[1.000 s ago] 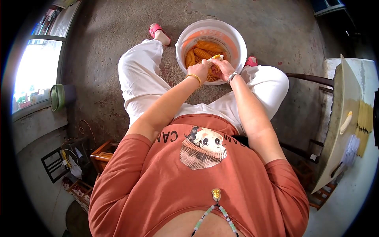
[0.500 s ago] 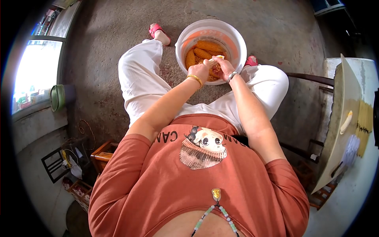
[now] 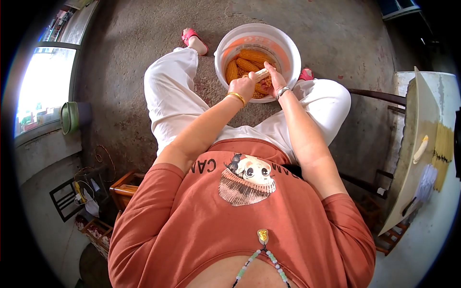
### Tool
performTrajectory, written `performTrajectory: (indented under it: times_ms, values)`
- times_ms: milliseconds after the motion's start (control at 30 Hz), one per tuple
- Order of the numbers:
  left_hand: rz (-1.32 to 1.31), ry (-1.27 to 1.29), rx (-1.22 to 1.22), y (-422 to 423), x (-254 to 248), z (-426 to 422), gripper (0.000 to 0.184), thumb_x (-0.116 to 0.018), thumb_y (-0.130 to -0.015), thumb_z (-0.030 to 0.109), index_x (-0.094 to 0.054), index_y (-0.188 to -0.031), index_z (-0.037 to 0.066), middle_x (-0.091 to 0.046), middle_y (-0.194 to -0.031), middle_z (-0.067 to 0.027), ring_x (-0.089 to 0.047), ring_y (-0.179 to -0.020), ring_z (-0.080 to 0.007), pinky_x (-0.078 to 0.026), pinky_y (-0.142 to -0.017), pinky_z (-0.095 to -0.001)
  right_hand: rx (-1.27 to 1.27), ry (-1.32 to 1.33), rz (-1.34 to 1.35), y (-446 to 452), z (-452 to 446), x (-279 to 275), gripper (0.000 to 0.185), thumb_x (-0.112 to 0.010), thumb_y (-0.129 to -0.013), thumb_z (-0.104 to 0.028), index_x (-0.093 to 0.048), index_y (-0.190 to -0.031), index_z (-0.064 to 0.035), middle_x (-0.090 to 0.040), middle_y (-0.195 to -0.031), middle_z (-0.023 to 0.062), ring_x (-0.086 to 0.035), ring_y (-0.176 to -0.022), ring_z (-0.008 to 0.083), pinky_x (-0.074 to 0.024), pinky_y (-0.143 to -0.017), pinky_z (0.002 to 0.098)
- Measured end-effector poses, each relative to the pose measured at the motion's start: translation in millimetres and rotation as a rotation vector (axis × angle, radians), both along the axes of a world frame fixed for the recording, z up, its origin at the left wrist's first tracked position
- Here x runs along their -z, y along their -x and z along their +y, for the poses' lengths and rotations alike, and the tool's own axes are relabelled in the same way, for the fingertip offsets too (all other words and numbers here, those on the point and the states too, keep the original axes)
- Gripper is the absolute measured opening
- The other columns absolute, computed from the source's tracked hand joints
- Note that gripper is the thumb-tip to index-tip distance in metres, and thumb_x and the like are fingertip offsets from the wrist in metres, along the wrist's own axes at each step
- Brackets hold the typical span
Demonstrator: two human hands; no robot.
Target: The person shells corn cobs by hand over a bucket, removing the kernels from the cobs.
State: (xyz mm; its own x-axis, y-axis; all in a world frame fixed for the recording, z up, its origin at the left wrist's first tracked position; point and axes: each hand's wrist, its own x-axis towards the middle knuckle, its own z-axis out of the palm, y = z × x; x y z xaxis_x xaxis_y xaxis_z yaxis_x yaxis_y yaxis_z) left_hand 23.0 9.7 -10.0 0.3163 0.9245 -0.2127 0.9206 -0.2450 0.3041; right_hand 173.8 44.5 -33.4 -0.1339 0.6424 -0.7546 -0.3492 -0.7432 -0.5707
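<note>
My left hand is closed round the lower end of a pale, mostly bare corncob. The cob slants up and to the right over the bucket. At its upper end my right hand grips it, thumb on the far side and fingers curled below. Under both hands stands a white bucket between my legs. Whole yellow ears of corn lie inside it, along with loose kernels. My hands hide part of the bucket's contents.
On the right is a board-topped table with a pale cob-like object on it. A dark wooden bar juts out near my right knee. A green bin is by the window at left. Lower left stands a wooden stool.
My right hand has shifted slightly, its thumb moving off the cob's upper end, so more of the bare cob shows. My left hand keeps its grip with little movement.
</note>
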Motion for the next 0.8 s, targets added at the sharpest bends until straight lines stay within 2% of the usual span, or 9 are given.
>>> performTrajectory:
  times_ms: [300,500,600,700,800]
  values:
    - [0.004,0.060,-0.040,4,-5,2,0.018,-0.045,-0.086,0.013,-0.043,-0.101,0.004,-0.066,-0.078,-0.0165,-0.066,-0.073,-0.0315,-0.052,-0.063,-0.0411,-0.089,-0.157,0.160,-2,-5,17,0.018,-0.062,-0.084,-0.030,-0.056,-0.086,-0.0134,-0.057,-0.077,-0.0018,-0.054,-0.067,0.0096,-0.0458,-0.061,0.0243]
    - [0.005,0.040,-0.038,3,0,2,0.017,-0.044,-0.086,0.013,-0.043,-0.101,0.004,-0.066,-0.079,-0.0164,-0.066,-0.074,-0.0314,-0.051,-0.063,-0.0413,-0.060,-0.048,0.207,-7,2,20,0.027,-0.064,-0.081,-0.040,-0.056,-0.090,-0.0160,-0.057,-0.079,-0.0018,-0.053,-0.067,0.0100,-0.0466,-0.062,0.0261]
    - [0.005,0.029,-0.029,2,3,2,0.017,-0.044,-0.086,0.013,-0.042,-0.101,0.004,-0.065,-0.080,-0.0162,-0.066,-0.074,-0.0313,-0.051,-0.063,-0.0415,0.012,-0.006,0.193,0,-4,-17,0.032,-0.064,-0.080,-0.044,-0.055,-0.091,-0.0154,-0.056,-0.078,-0.0012,-0.053,-0.068,0.0112,-0.0468,-0.062,0.0270]
    - [0.002,0.026,-0.028,3,2,1,0.017,-0.044,-0.086,0.013,-0.042,-0.101,0.004,-0.065,-0.080,-0.0159,-0.065,-0.074,-0.0312,-0.051,-0.064,-0.0417,0.057,-0.003,0.132,-2,0,7,0.032,-0.063,-0.081,-0.043,-0.053,-0.090,-0.0149,-0.054,-0.078,-0.0005,-0.053,-0.069,0.0123,-0.0467,-0.062,0.0271]
    - [0.010,0.042,-0.026,3,1,2,0.018,-0.044,-0.086,0.013,-0.042,-0.101,0.004,-0.065,-0.080,-0.0160,-0.065,-0.074,-0.0314,-0.051,-0.064,-0.0416,0.001,-0.032,0.195,-6,1,21,0.031,-0.062,-0.082,-0.042,-0.053,-0.090,-0.0137,-0.054,-0.078,-0.0005,-0.053,-0.070,0.0128,-0.0467,-0.063,0.0280]
